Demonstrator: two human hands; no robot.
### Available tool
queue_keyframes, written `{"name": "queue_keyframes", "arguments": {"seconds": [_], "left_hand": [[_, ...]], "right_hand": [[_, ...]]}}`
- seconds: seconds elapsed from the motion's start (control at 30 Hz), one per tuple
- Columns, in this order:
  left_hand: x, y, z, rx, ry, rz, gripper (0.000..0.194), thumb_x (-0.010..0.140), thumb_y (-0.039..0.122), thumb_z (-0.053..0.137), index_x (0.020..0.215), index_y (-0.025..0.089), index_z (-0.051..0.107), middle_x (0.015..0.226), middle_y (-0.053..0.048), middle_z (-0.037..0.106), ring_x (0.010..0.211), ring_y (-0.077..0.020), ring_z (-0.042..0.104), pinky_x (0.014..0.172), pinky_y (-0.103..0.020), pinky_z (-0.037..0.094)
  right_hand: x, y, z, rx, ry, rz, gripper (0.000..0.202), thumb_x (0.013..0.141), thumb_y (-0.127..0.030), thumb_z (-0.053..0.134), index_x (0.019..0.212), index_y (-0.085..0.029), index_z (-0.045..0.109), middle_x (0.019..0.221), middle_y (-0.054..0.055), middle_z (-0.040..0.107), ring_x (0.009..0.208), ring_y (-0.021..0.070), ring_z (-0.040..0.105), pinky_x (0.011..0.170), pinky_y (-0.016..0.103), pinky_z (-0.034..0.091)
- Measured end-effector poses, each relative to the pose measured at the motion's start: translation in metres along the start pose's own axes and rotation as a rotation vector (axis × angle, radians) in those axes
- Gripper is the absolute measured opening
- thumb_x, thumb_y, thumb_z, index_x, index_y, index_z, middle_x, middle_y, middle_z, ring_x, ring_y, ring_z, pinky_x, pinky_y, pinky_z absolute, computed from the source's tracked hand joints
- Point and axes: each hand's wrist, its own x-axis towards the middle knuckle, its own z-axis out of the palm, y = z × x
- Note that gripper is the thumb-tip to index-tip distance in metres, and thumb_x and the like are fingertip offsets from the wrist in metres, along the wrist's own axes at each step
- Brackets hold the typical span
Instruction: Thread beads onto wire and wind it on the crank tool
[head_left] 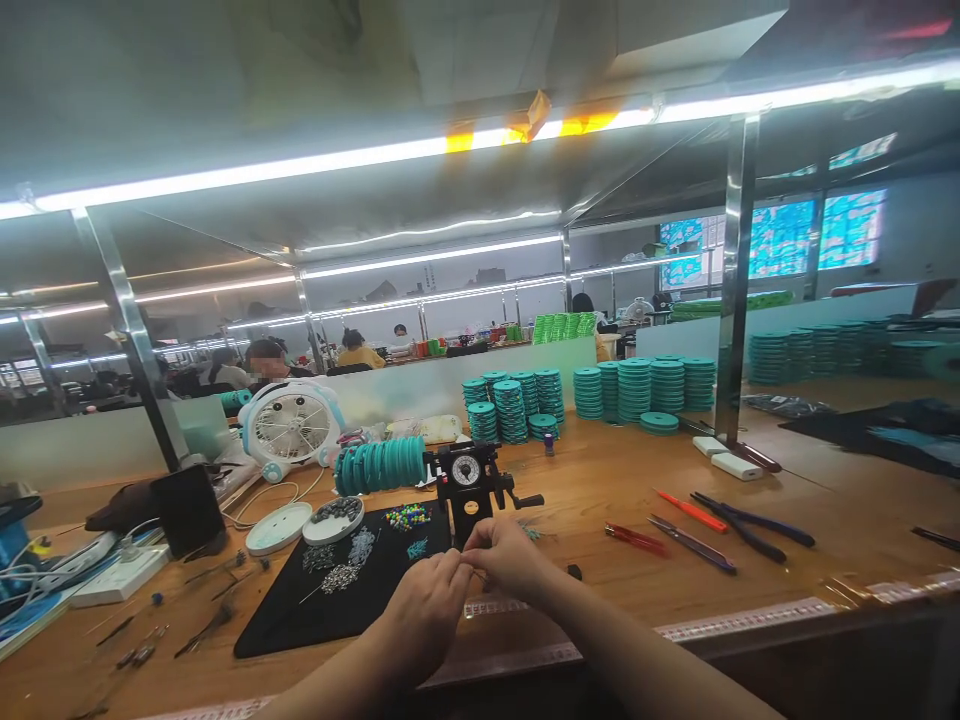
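My left hand (429, 612) and my right hand (508, 558) meet at the fingertips over the right edge of a black mat (300, 620). Both are closed in a pinch; what lies between the fingers is too small to make out. Just beyond them stands a black hand-cranked winder (465, 475) with a round dial, its shaft carrying a row of teal spools (382, 465). On the mat lie small heaps of silvery parts (340, 579), clear pieces (361, 547), coloured beads (409, 516) and teal bits (417, 549), beside a white dish (330, 530) of grey pieces.
Stacks of teal spools (634, 390) line the back. To the right lie pliers (750, 525), an orange-handled tool (690, 510) and tweezers (694, 545). A white fan (294, 430), a phone-like black panel (187, 510) and a power strip (120, 577) occupy the left. Other people sit beyond the partition.
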Motion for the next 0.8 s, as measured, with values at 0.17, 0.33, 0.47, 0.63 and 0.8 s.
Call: {"name": "queue_keyframes", "arguments": {"seconds": [0.17,0.33,0.47,0.63,0.8], "left_hand": [[0.006,0.006,-0.002,-0.063,-0.026,-0.054,0.010,0.069,0.024,0.055,0.073,0.017,0.062,0.073,-0.005,0.052,0.073,-0.0203,0.046,0.077,-0.038,0.036],[0.004,0.014,-0.009,-0.302,-0.101,-0.353,0.020,0.075,0.037,0.048,0.071,0.017,0.050,0.057,0.000,0.049,0.046,-0.0109,0.039,0.045,-0.025,0.032],[0.000,0.015,-0.013,-0.421,-0.121,-0.446,0.025,0.071,0.041,0.052,0.070,0.017,0.047,0.057,0.003,0.045,0.045,-0.0077,0.034,0.043,-0.022,0.027],[-0.002,0.018,-0.009,-0.336,-0.125,-0.395,0.024,0.072,0.040,0.053,0.067,0.017,0.049,0.056,0.002,0.048,0.044,-0.0097,0.040,0.044,-0.024,0.032],[-0.005,0.009,-0.001,-0.027,-0.029,-0.122,0.019,0.078,0.027,0.047,0.062,0.018,0.051,0.066,-0.003,0.050,0.066,-0.0190,0.049,0.065,-0.034,0.042]], "right_hand": [[0.001,0.003,-0.003,0.076,-0.044,0.049,0.007,0.068,-0.010,0.057,0.063,-0.015,0.057,0.050,-0.004,0.050,0.043,0.0094,0.047,0.042,0.020,0.041],[-0.035,-0.009,-0.019,0.015,-0.042,-0.222,0.016,0.076,-0.009,0.050,0.087,-0.017,0.057,0.108,0.007,0.058,0.071,0.0122,0.059,0.069,0.027,0.050],[-0.055,-0.009,-0.018,-0.399,-0.001,-0.619,0.027,0.074,-0.005,0.052,0.099,-0.017,0.054,0.118,0.012,0.051,0.096,0.0211,0.056,0.078,0.032,0.047],[-0.046,-0.001,-0.006,-0.359,-0.020,-0.569,0.020,0.079,-0.005,0.044,0.081,-0.019,0.058,0.097,0.007,0.059,0.078,0.0169,0.056,0.068,0.028,0.043],[-0.023,0.001,0.001,-0.094,0.052,-0.204,0.013,0.079,-0.010,0.047,0.069,-0.018,0.051,0.070,0.001,0.056,0.061,0.0138,0.056,0.056,0.024,0.044]]}}
